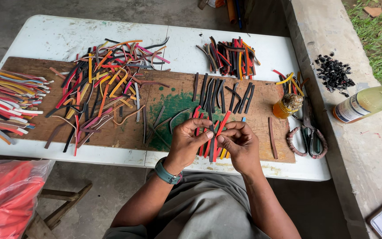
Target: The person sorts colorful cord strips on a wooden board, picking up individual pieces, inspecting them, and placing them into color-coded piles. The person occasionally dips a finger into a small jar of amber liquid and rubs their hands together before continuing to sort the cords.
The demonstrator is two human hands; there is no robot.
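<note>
Over the wooden board (pixel 32 66) on the white table (pixel 58 35), the left hand (pixel 186 141) and the right hand (pixel 240 144) meet. Their fingertips pinch the same thin strips (pixel 212 137), red and black, which stick up between both hands. More colored strips lie in a big pile (pixel 107 75) far to the left. Scissors (pixel 307 132) and a small jar (pixel 287 106) sit to the right.

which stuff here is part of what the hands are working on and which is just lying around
In use: left hand and right hand pinching coloured strips over the wooden board; loose strip pile.

Lying about: scissors, small amber jar, bottle, black scraps, red plastic bag.
</note>
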